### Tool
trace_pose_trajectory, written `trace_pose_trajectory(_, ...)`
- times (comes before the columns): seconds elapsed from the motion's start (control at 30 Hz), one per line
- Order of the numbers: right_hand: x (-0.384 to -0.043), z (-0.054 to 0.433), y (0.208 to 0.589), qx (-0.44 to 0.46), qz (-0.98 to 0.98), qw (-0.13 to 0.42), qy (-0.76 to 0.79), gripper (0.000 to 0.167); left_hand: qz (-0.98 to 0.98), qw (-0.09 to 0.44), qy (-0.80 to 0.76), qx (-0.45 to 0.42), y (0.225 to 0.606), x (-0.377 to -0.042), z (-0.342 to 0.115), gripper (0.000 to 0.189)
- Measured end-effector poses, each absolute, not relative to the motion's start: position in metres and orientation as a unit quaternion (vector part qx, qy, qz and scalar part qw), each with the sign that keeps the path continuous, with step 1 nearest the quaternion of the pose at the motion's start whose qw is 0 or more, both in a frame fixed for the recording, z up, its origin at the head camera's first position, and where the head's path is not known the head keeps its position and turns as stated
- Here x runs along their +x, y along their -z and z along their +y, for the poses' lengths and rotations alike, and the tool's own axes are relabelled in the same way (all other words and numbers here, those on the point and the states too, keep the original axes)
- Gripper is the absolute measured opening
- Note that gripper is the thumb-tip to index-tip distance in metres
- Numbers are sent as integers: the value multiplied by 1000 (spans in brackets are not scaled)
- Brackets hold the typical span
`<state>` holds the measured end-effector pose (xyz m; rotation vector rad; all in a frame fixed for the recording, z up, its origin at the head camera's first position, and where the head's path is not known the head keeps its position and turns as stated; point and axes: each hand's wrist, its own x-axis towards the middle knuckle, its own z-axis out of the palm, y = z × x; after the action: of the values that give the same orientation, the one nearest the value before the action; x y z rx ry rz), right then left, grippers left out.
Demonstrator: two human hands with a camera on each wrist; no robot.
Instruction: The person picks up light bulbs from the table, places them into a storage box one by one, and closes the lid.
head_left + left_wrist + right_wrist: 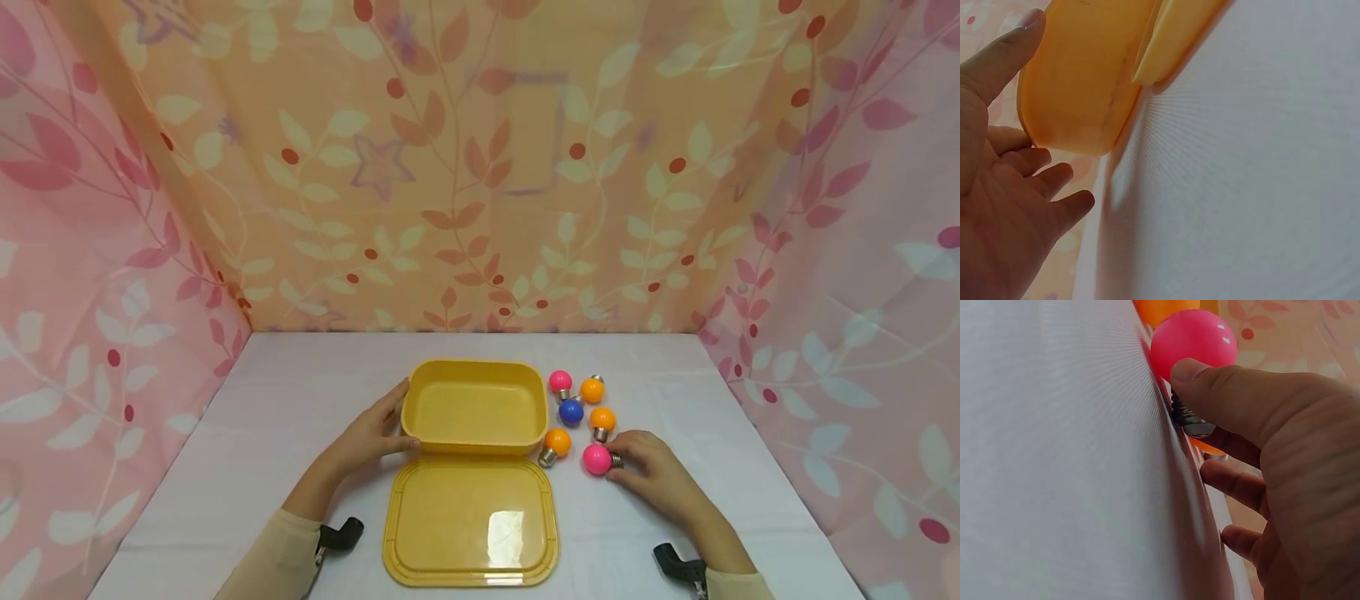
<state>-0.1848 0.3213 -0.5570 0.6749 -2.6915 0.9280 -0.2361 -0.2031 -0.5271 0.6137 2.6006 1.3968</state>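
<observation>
At the left end of a yellow plastic box (475, 448), my left hand (372, 431) rests with thumb and fingers spread about its wall. The left wrist view has the thumb (1007, 56) at the rim of the box (1079, 75) and the other fingers loosely extended. To the right, my right hand (658, 472) pinches a pink light bulb (597, 459) near its metal screw base. Close up, the thumb (1194, 372) lies against the pink bulb (1191, 337), with the forefinger partly hidden behind the base (1188, 415).
A yellow lid (465, 521) lies in front of the box. Right of the box are a blue bulb (571, 412), another pink bulb (560, 382) and orange bulbs (557, 442). Patterned cloth (450, 167) hangs behind and at both sides of the white table (300, 367).
</observation>
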Motion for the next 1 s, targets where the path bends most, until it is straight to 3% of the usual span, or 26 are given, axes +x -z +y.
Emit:
trace_pose_trajectory(0.3,-182,316,554,228,-912,122,-318,40,855,69,-472,204,527,-235,-205,111)
trace_pose_trajectory(0.67,-175,313,546,101,-926,100,-349,33,857,74,-469,198,528,-234,-205,109)
trace_pose_trajectory(1.0,-176,311,533,79,-906,112,-401,28,858,76,-469,193,528,-233,-204,108)
